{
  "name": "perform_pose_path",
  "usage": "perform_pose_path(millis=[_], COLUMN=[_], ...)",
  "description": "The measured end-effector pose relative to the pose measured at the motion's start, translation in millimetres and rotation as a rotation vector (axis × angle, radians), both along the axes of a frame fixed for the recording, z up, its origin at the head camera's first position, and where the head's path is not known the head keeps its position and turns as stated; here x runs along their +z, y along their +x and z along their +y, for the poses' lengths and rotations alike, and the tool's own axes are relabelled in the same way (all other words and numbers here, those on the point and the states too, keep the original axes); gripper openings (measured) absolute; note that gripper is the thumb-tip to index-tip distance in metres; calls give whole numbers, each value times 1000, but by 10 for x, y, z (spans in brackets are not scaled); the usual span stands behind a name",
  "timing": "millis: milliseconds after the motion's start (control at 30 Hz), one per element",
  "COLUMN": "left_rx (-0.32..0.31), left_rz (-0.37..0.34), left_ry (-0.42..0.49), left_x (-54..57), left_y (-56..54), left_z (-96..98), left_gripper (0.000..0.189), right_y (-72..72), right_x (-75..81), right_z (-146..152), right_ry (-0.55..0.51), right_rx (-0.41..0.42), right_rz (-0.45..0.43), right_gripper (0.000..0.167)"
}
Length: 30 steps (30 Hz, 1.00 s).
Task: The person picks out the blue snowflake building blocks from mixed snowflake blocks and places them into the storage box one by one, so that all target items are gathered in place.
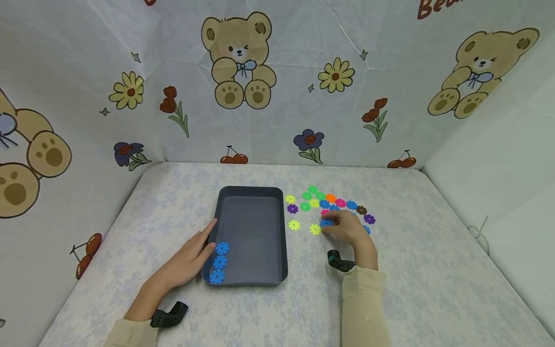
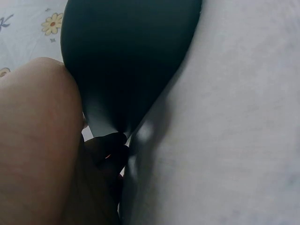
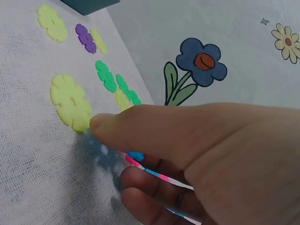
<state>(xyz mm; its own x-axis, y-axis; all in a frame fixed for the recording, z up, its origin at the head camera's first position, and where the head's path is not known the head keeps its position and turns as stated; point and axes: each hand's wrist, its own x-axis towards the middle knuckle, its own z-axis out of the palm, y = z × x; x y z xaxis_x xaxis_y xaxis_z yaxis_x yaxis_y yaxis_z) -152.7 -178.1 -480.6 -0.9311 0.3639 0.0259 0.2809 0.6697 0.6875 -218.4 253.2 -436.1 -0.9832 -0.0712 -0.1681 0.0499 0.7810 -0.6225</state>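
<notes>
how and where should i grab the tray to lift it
Likely by the raised rim, midway along both long sides, coming from left and right: the tray lies flat and is longer than wide. Keep it level; blue discs lie inside.

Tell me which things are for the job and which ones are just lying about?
Seemingly for the job:
grey tray, left hand at its rim
three blue discs inside
loose coloured discs, right hand among them

Probably just there:
pale cord, far right
bear-patterned backdrop
</notes>
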Motion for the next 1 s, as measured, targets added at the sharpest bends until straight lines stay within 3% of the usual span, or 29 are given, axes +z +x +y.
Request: perform_pose_path(millis=[1000], left_rx=[-17], left_rz=[16], left_ry=[12], left_x=[-7], left_y=[-7], left_z=[1], left_gripper=[64], right_y=[-32], right_x=[121], right_z=[-202], right_ry=[54], right_rx=[0], right_rz=[56], right_gripper=[39])
